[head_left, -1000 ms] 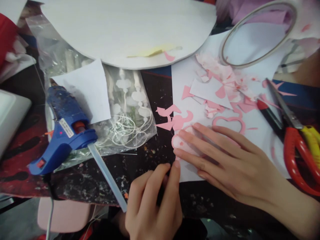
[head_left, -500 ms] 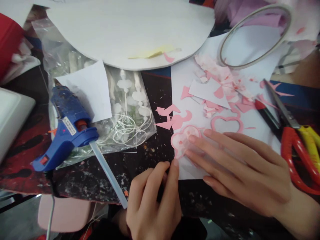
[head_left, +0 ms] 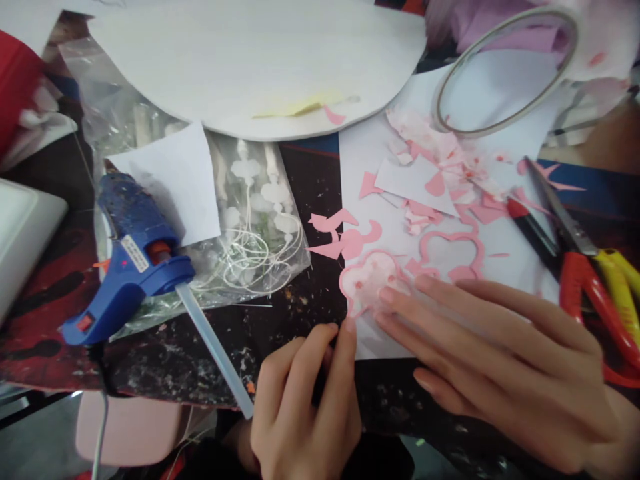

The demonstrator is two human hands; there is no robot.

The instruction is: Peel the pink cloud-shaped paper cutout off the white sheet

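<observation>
- Our right hand (head_left: 505, 360) lies flat, fingers spread wide and holding nothing, their tips pressing the near right edge of the pink flower cutout (head_left: 367, 280) on the white sheet (head_left: 360, 167).
- Our left hand (head_left: 305, 400) is curled, fingers pinched narrow at the sheet's near left corner; whether they hold anything we cannot tell.
- The cutout looks cut free; pink scraps (head_left: 440, 167) lie beyond it.
- The glue gun (head_left: 130, 260) rests untouched at the left, the scissors (head_left: 590, 267) at the right.
</observation>
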